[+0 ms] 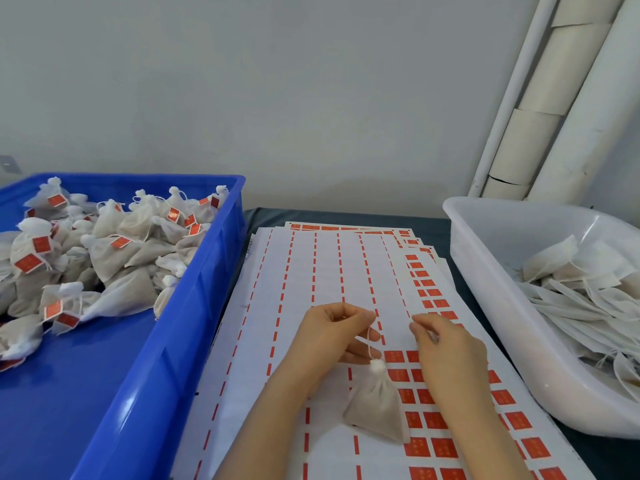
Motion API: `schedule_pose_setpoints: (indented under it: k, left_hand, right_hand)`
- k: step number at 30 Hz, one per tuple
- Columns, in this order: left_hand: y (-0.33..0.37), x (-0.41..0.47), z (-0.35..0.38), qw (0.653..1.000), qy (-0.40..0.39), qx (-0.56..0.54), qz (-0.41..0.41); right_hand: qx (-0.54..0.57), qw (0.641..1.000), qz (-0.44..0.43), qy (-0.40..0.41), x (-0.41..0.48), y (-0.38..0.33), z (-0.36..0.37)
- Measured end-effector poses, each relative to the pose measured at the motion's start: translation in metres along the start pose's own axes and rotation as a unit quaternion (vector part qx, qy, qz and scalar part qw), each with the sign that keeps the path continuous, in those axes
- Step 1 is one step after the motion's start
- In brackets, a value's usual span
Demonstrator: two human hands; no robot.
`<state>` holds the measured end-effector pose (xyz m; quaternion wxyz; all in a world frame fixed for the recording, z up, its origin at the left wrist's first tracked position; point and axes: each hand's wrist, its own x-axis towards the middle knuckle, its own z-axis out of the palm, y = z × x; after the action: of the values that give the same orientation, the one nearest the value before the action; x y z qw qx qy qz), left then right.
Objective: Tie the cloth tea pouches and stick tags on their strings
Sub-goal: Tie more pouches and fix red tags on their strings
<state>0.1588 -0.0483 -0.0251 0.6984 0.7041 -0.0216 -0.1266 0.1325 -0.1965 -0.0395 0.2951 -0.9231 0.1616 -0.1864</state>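
Pointing upward, pouch neck; axis upright

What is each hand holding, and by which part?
The left hand pinches the tied pouch by its string; what the right hand holds cannot be told.

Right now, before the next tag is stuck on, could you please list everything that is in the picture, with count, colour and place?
crate: one, blue, left
tagged pouches: many, off-white with red tags, piled in the crate
tub: one, white, right
flat pouches: many, off-white, no tags seen, in the tub
sticker sheets: several stacked, white with red dashes, middle
red tags: many, in rows on the top sheet, near right
pouch: one, beige, tied, on the top sheet between the forearms
string: one, white, from the pouch's neck upward
table: one, dark, under everything
pipes: several, white, far right corner
left hand: pinches the string
right hand: fingertips together over the sheet; contents unclear
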Motion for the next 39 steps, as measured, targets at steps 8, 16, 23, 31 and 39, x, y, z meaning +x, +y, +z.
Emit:
schedule_pose_setpoints:
  k: [8,16,23,31,39]
  left_hand:
    - [-0.007,0.005,-0.002,0.999,0.028,0.024,-0.014]
    - [-0.006,0.007,-0.004,0.998,0.047,0.025,-0.024]
    - [-0.006,0.008,-0.005,0.998,0.048,0.015,-0.028]
    - [-0.008,0.008,-0.005,0.998,0.042,0.028,-0.025]
    - [-0.006,0.008,-0.008,0.999,0.035,0.018,-0.031]
  right_hand:
    - [-0.157,0.985,-0.004,-0.066,-0.006,-0.007,0.008]
    - [-0.123,0.983,-0.048,-0.13,-0.01,-0.01,0.011]
    - [-0.187,0.965,-0.084,-0.162,-0.016,-0.01,0.008]
    - [-0.206,0.957,-0.107,-0.175,-0.017,-0.012,0.001]
    - [-0.198,0.957,-0.125,-0.172,-0.016,-0.015,-0.001]
